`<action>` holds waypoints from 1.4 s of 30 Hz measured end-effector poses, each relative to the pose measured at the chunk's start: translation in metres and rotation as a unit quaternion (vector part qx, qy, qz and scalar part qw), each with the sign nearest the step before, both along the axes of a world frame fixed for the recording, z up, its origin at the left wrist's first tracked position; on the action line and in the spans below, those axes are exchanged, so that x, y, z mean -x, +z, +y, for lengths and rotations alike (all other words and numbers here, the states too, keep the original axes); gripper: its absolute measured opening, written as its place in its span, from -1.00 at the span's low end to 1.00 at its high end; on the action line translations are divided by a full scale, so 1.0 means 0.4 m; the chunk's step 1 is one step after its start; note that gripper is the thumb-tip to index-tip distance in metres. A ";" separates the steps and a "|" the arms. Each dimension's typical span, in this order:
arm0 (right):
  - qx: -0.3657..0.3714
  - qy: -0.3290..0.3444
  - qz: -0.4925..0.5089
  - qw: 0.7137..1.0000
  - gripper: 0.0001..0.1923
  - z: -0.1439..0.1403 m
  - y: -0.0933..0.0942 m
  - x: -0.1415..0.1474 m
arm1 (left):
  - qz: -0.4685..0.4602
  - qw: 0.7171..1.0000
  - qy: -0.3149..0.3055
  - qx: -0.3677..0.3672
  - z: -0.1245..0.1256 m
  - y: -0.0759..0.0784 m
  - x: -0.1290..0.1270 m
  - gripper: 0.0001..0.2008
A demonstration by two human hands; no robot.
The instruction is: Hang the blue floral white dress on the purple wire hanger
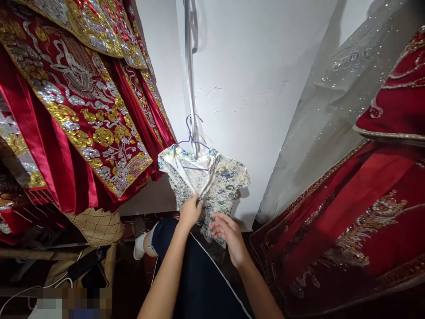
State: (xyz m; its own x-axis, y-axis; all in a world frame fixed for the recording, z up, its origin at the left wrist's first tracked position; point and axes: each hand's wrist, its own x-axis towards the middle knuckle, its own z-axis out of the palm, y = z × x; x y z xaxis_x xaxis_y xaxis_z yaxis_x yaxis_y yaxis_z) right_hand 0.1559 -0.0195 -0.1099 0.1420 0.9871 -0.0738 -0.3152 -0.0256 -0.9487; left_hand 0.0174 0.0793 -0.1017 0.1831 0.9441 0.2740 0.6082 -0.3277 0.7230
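Note:
A short-sleeved floral garment (226,175), cream with blue and yellow flowers, hangs from a thin purple hanger (190,138) in front of the white wall. Its V-shaped neckline lies open, showing pale lining. My left hand (190,212) pinches the front of the garment at the bottom of the neckline. Lower and to the right, my right hand (229,237) is beside the garment's lower part, fingers loosely bent and apart, with nothing seen in them. The lower end of the garment is partly hidden behind my hands.
Red embroidered costumes (96,128) with gold and silver sequins hang on the left. On the right are a red beaded gown (358,212) and a sheer glittery veil (318,102). A metal pole (189,66) stands against the wall. A bamboo chair (112,261) and a white cable are lower left.

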 end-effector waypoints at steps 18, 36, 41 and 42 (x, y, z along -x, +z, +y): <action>-0.145 0.051 -0.254 0.955 -0.79 -0.038 0.036 0.014 | -0.237 0.971 -0.017 -0.029 -0.290 0.087 0.025 -0.82; -0.188 0.103 -0.320 0.923 -0.63 -0.037 0.035 -0.026 | -0.660 0.745 0.000 0.101 -0.220 0.206 0.008 -0.59; -0.180 0.085 -0.310 0.930 -0.61 -0.031 0.024 -0.071 | -0.674 0.735 -0.053 0.054 -0.106 0.361 -0.001 -0.64; -0.181 0.066 -0.299 0.935 -0.61 -0.034 0.011 -0.079 | -0.675 0.734 -0.059 0.048 -0.088 0.382 -0.007 -0.65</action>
